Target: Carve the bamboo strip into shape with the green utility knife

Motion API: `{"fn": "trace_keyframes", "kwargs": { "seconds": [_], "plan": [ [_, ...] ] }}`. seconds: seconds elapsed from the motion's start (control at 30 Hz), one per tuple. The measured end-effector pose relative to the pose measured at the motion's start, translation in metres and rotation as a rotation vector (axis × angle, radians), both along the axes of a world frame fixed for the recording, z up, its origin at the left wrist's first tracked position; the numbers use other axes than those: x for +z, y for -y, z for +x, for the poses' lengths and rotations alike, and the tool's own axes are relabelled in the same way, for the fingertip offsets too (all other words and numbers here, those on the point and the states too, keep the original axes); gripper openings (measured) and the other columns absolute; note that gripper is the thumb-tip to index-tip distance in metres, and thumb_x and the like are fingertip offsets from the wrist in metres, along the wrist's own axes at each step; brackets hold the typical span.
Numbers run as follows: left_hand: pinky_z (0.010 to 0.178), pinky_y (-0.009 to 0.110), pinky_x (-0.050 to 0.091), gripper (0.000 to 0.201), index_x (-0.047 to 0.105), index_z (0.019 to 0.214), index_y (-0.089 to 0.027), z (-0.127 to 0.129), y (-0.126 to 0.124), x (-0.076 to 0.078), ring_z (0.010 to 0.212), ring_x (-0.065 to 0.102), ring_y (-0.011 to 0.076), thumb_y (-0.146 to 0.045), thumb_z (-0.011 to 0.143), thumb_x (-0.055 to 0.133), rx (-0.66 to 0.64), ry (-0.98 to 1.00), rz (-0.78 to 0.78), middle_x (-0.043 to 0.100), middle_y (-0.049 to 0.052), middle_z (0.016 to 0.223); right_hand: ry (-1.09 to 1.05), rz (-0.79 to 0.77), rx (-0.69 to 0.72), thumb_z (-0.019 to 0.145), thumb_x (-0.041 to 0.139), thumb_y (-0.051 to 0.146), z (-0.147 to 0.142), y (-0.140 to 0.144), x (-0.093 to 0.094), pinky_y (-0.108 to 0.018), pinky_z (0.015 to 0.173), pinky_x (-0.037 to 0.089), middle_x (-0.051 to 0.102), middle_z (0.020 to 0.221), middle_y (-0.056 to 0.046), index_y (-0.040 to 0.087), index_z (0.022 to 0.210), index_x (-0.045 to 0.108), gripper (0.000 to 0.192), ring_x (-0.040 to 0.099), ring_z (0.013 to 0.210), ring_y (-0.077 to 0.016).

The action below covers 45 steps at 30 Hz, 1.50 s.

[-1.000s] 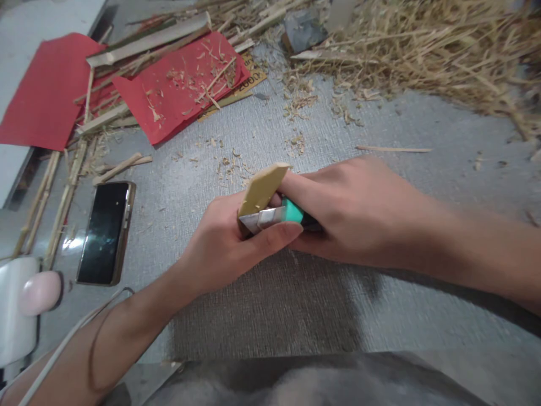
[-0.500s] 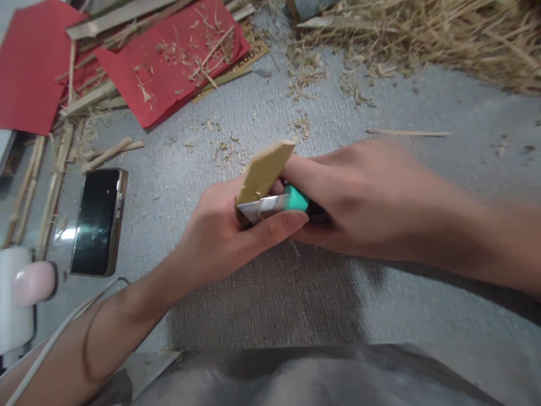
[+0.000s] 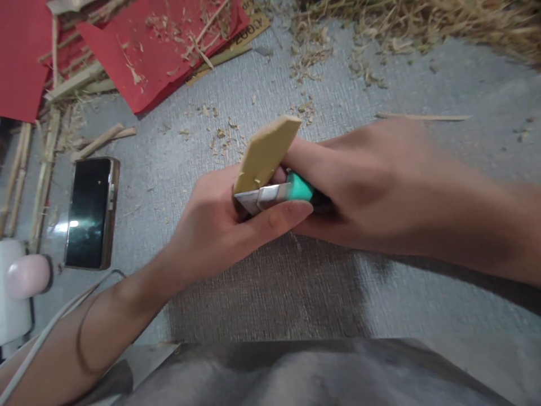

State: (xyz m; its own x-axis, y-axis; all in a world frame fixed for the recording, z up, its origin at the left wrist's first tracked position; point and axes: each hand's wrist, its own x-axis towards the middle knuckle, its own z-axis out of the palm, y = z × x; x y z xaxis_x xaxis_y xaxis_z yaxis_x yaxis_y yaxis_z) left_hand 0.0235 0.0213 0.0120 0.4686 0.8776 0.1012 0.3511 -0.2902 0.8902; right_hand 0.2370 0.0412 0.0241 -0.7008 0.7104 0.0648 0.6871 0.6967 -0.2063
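The bamboo piece (image 3: 265, 153) stands tilted between the two hands over the grey mat (image 3: 270, 293), its flat pale face turned up and its far end pointing away. The left hand (image 3: 220, 225) wraps its fingers around the lower end of the piece, the thumb (image 3: 281, 217) stretched along under the knife. The right hand (image 3: 363, 186) is closed around the knife (image 3: 274, 197), whose teal handle shows just past the knuckles and whose metal blade lies against the lower edge of the bamboo piece. A thin band circles the left forearm, and a white cable (image 3: 51, 332) runs beside it.

To the left on the mat lies a phone (image 3: 88, 213), screen up, just beside a white and pink device (image 3: 21, 282). Farther off, shavings (image 3: 224, 138) speckle the mat. Beyond them, red paper sheets (image 3: 160, 51) lie under bamboo strips (image 3: 71, 84), and a heap of dry straw (image 3: 422, 17) fills the far right.
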Motion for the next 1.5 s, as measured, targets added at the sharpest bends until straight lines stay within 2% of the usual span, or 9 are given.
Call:
{"fn": "trace_keyframes", "kwargs": {
  "seconds": [0.27, 0.5, 0.67, 0.9, 1.17, 1.5],
  "plan": [
    [0.057, 0.025, 0.042, 0.038, 0.057, 0.082, -0.022, -0.0009, 0.0014, 0.0006, 0.063, 0.050, 0.0098, -0.051, 0.102, 0.071, 0.000, -0.039, 0.005, 0.057, -0.005, 0.070, -0.008, -0.004, 0.013, 0.105, 0.048, 0.054, -0.0003, 0.0007, -0.0013, -0.030, 0.051, 0.017, 0.057, 0.066, -0.001, 0.025, 0.122, 0.061, 0.036, 0.041, 0.052, -0.0232],
    [0.056, 0.025, 0.042, 0.032, 0.059, 0.082, -0.021, -0.0006, 0.0002, 0.0003, 0.061, 0.050, 0.0092, -0.043, 0.099, 0.076, 0.010, -0.012, -0.004, 0.058, -0.006, 0.069, 0.011, -0.012, 0.005, 0.105, 0.049, 0.051, -0.0014, 0.0000, -0.0002, -0.032, 0.051, 0.018, 0.062, 0.068, -0.002, 0.025, 0.124, 0.060, 0.034, 0.047, 0.054, -0.0260],
    [0.054, 0.024, 0.040, 0.031, 0.058, 0.079, -0.021, -0.0004, -0.0001, -0.0005, 0.059, 0.048, 0.0085, -0.035, 0.097, 0.079, -0.008, 0.023, -0.007, 0.057, -0.006, 0.067, 0.048, -0.058, 0.006, 0.105, 0.048, 0.048, -0.0021, -0.0016, 0.0032, -0.032, 0.052, 0.018, 0.068, 0.073, -0.004, 0.024, 0.127, 0.061, 0.035, 0.050, 0.054, -0.0240],
    [0.054, 0.027, 0.046, 0.034, 0.058, 0.077, -0.023, 0.0016, 0.0001, 0.0014, 0.057, 0.049, 0.0117, -0.043, 0.096, 0.077, 0.042, -0.045, -0.075, 0.055, -0.005, 0.063, 0.061, -0.098, 0.003, 0.105, 0.049, 0.048, -0.0035, -0.0015, 0.0048, -0.032, 0.053, 0.018, 0.071, 0.077, -0.005, 0.024, 0.129, 0.061, 0.036, 0.050, 0.054, -0.0212],
    [0.053, 0.024, 0.046, 0.032, 0.057, 0.077, -0.022, 0.0020, -0.0008, 0.0014, 0.055, 0.048, 0.0102, -0.039, 0.095, 0.077, 0.031, -0.036, -0.059, 0.055, -0.006, 0.062, -0.028, -0.152, 0.001, 0.102, 0.046, 0.051, -0.0011, -0.0028, -0.0001, -0.034, 0.061, 0.014, 0.073, 0.082, -0.004, 0.024, 0.124, 0.062, 0.038, 0.047, 0.055, -0.0182],
    [0.052, 0.025, 0.044, 0.033, 0.059, 0.079, -0.023, 0.0012, -0.0006, 0.0007, 0.055, 0.048, 0.0112, -0.044, 0.094, 0.078, 0.040, -0.052, -0.086, 0.056, -0.005, 0.062, -0.026, -0.123, -0.003, 0.103, 0.045, 0.053, -0.0015, -0.0030, -0.0038, -0.034, 0.061, 0.014, 0.072, 0.080, -0.004, 0.023, 0.122, 0.062, 0.040, 0.044, 0.053, -0.0175]
  ]
}}
